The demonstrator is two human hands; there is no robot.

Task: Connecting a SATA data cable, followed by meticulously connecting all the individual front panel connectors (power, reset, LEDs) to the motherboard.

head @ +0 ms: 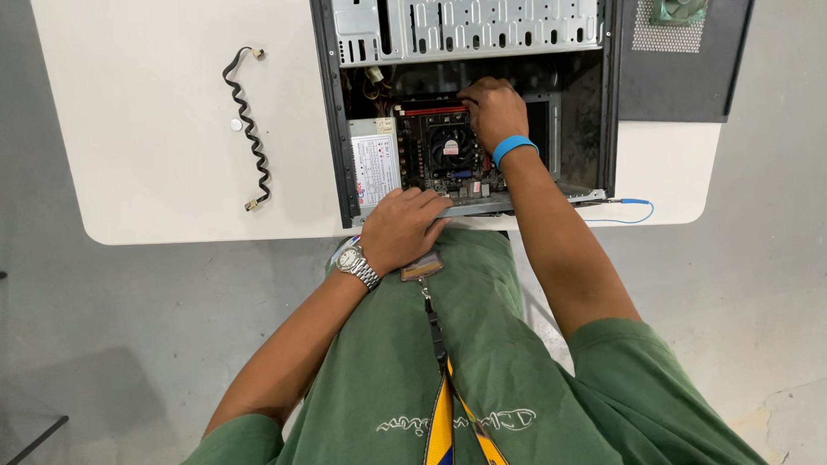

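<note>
Coiled black cable (pixel 249 128) loose on white table (pixel 146 178), well clear. Left hand (pixel 402 227) curled over case (pixel 338 125) front edge, bracing. Motherboard (pixel 429 149) inside case. Right hand (pixel 492 111) fingers pinched at board's top edge, held item hidden. Risk: slip bends board or connector; blue wrist strap lead (pixel 628 207) could snag.

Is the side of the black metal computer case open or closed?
Open. The black metal computer case shows its motherboard with a round fan, and the right hand reaches inside.
</note>
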